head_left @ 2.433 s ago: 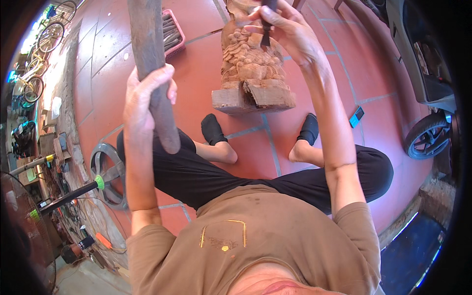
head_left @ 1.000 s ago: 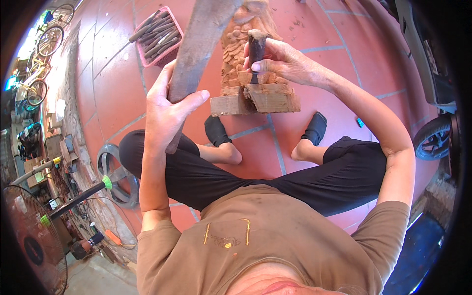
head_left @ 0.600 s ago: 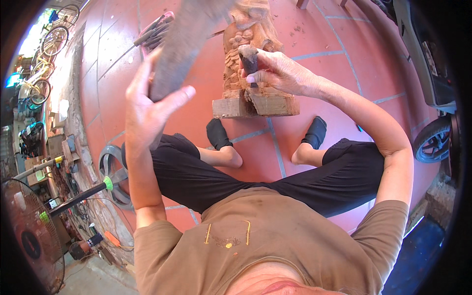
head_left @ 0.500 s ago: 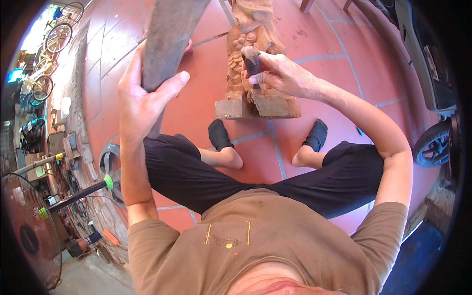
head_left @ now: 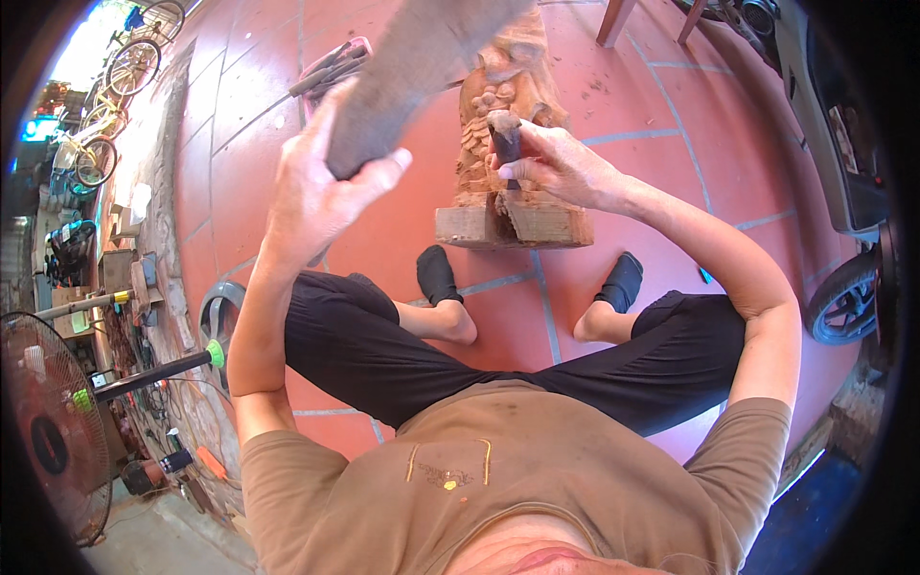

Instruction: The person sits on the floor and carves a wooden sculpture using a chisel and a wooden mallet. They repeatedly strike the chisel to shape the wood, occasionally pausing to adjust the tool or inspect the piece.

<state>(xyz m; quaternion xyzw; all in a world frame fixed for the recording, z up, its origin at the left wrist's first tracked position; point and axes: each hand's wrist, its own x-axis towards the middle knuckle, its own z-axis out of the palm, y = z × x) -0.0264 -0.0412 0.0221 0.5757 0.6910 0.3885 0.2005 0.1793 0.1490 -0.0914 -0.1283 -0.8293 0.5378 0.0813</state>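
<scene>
Sitting on the red tiled floor [head_left: 383,220] with my legs spread, I face a reddish-brown carved wooden figure [head_left: 503,125] standing upright on its rectangular wooden base block [head_left: 513,225] between my feet in black socks [head_left: 436,273].

My left hand [head_left: 321,192] is raised above the floor, its grip clamped around the lower end of a long grey wooden mallet [head_left: 412,67], thumb on one side and fingers wrapped round the other. The mallet slants up and to the right, its upper part passing in front of the top of the carved figure and blurring toward the frame's upper edge.

My right hand [head_left: 561,168] rests against the right flank of the carved figure, its grip closed on a short dark-handled chisel [head_left: 505,144]. The chisel's butt end points up toward the mallet; its blade is hidden behind my fingers and the carving, so I cannot tell where it meets the wood.

Beyond the mallet, at upper left, a pink tray of metal tools [head_left: 331,72] lies on the floor. A standing fan [head_left: 48,441] occupies the lower left, bicycles [head_left: 134,62] the upper left, and a vehicle wheel [head_left: 848,297] the right edge.
</scene>
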